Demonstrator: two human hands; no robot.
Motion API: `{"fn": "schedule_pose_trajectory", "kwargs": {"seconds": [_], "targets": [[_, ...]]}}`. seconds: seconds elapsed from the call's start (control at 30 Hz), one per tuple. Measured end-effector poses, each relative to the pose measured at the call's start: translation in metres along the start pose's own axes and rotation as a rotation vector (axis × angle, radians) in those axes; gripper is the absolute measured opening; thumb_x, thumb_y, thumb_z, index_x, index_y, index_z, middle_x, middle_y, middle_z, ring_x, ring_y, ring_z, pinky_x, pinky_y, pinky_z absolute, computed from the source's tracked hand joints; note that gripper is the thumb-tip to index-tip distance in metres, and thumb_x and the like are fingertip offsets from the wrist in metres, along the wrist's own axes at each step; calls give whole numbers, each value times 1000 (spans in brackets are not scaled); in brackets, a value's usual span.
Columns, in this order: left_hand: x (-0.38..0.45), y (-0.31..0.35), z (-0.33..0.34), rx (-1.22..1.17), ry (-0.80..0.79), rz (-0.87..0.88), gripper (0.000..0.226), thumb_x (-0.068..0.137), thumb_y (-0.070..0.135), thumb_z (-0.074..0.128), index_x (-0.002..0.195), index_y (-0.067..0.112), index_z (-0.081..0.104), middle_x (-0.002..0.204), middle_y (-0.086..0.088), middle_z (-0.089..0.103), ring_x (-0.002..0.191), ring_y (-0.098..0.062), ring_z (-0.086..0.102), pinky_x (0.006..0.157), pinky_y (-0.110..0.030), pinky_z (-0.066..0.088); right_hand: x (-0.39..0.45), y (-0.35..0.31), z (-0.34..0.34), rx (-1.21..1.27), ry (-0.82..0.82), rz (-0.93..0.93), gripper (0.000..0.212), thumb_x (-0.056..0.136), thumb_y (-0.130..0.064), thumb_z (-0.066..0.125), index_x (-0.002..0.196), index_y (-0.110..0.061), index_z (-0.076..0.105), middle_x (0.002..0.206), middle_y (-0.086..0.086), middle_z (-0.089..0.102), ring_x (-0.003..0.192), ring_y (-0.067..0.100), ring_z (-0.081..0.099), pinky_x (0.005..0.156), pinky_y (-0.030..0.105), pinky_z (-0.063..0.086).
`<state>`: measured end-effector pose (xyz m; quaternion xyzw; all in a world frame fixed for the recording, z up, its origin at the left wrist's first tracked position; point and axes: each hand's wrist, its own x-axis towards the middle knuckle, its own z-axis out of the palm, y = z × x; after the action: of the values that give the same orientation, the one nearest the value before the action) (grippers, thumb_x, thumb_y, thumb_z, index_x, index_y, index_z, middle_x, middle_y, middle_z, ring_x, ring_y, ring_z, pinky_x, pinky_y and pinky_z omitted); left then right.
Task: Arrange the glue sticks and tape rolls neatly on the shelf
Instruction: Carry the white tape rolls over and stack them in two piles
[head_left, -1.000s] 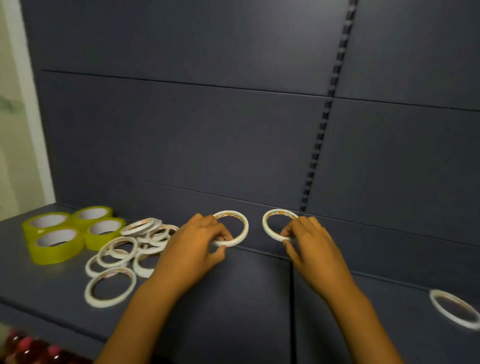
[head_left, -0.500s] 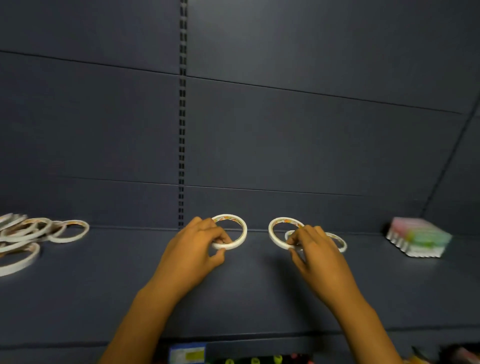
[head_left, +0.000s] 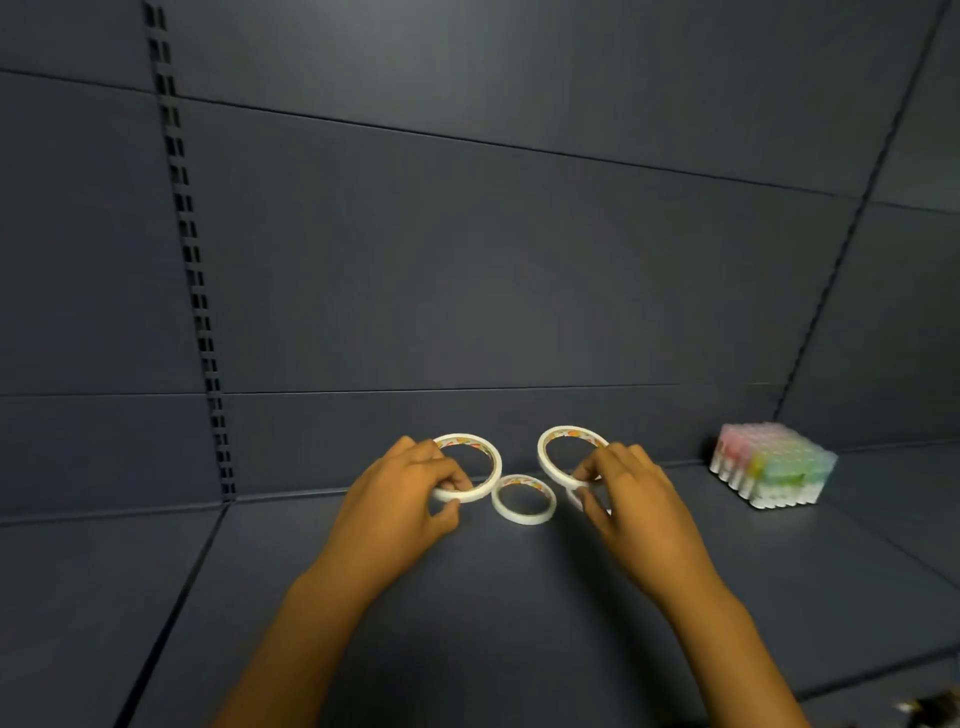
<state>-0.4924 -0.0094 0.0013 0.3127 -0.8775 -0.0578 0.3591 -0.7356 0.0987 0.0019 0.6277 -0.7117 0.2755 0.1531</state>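
- Nearest, two bare forearms reach up from the bottom edge over the dark shelf (head_left: 291, 597), a flat grey-blue surface with a seam running back on its left side.
- Further in, the left hand (head_left: 395, 512) has its fingers curled over the near rim of a thin white tape roll (head_left: 480, 457), thumb below and fingers on top, so the grip is clamped on that roll; the roll is tilted up off the shelf, its open ring facing the camera.
- Opposite it, the right hand (head_left: 636, 512) pinches the near edge of a second white tape roll (head_left: 558, 449) between fingertips and thumb, its grip likewise clamped; this roll is also tilted up, leaning toward the left.
- Under the right hand's fingers a sliver of another white ring shows on the shelf; it is mostly hidden, so what it is cannot be told for sure.
- Between the two hands a third, smaller-looking white tape roll (head_left: 523, 500) lies flat on the shelf, just beside the left-hand roll and near the right-hand one.
- Well apart to the right, a block of pastel glue sticks (head_left: 769, 465) stands upright as a bundle near the back of the shelf.
- Behind everything rises the dark panelled back wall (head_left: 467, 260), with a slotted upright strip (head_left: 192, 270) on the left.
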Motion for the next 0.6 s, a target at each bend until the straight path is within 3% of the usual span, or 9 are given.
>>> {"fn": "schedule_pose_trajectory", "kwargs": {"seconds": [0.23, 0.33, 0.43, 0.53, 0.6], "targets": [[30, 11, 59, 6, -17, -61, 16, 77, 22, 69, 88, 33, 70, 90, 19, 59, 84, -1, 40, 65, -13, 31, 10, 61, 32, 71, -47, 19, 6, 90, -31, 52, 90, -25, 51, 93, -9, 53, 89, 16, 49, 73, 33, 46], [34, 20, 89, 23, -20, -108, 15, 80, 24, 68, 93, 31, 71, 95, 18, 59, 90, -4, 44, 65, -12, 29, 9, 84, 48, 114, -81, 24, 6, 93, -26, 54, 91, -28, 48, 92, -11, 49, 82, 14, 46, 69, 27, 41], [35, 31, 117, 26, -18, -195, 16, 82, 25, 66, 96, 31, 70, 100, 18, 58, 96, -5, 46, 70, -12, 36, 7, 110, 58, 127, -76, -14, 12, 94, -20, 58, 95, -29, 50, 93, -14, 47, 80, 10, 43, 70, 26, 38], [35, 39, 135, 46, 26, -253, 16, 79, 24, 67, 93, 32, 69, 100, 18, 59, 95, -7, 47, 73, -25, 48, 9, 130, 67, 146, -62, -90, 12, 93, -18, 59, 96, -27, 52, 94, -13, 49, 82, 9, 43, 74, 28, 41], [34, 42, 144, 66, 49, -270, 16, 78, 24, 67, 93, 31, 69, 99, 17, 60, 94, -9, 48, 71, -26, 48, 12, 139, 72, 170, -57, -126, 13, 93, -18, 58, 96, -28, 51, 95, -13, 49, 85, 8, 45, 78, 27, 40]]}}
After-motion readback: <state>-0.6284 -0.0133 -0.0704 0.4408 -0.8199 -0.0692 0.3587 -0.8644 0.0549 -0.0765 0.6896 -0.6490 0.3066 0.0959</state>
